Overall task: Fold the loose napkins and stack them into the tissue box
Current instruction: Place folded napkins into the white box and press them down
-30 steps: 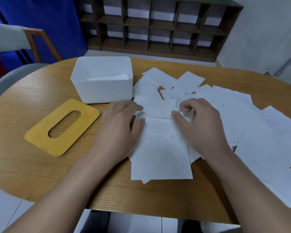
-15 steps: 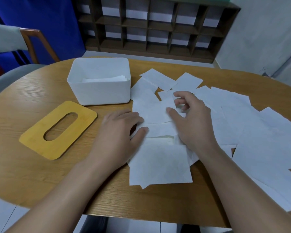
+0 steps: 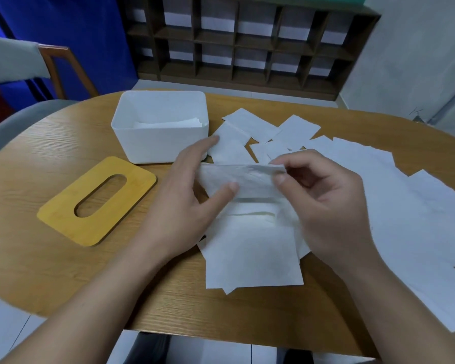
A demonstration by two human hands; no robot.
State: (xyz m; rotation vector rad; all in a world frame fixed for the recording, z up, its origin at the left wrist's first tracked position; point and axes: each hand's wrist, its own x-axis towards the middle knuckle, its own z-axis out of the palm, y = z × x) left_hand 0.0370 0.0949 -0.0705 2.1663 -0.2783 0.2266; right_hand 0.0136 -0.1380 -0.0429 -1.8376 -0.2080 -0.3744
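Observation:
A folded white napkin (image 3: 250, 179) is lifted just above the table between both hands. My left hand (image 3: 184, 195) pinches its left end between thumb and fingers. My right hand (image 3: 323, 203) pinches its upper right corner with thumb and forefinger. Several loose white napkins (image 3: 378, 179) lie spread over the table's middle and right, one large sheet (image 3: 252, 253) directly beneath my hands. The open white tissue box (image 3: 160, 143) stands behind my left hand with folded napkins (image 3: 168, 124) inside.
The box's yellow lid (image 3: 71, 219) with an oval slot lies flat at the left. The round wooden table (image 3: 50, 143) ends close to me. A chair (image 3: 50, 64) stands at the far left and a dark shelf unit (image 3: 247, 43) behind the table.
Both hands rose off the pile and lifted one napkin, which now hangs folded between them. My left hand moved up toward the box; the right hand went from pressing to pinching.

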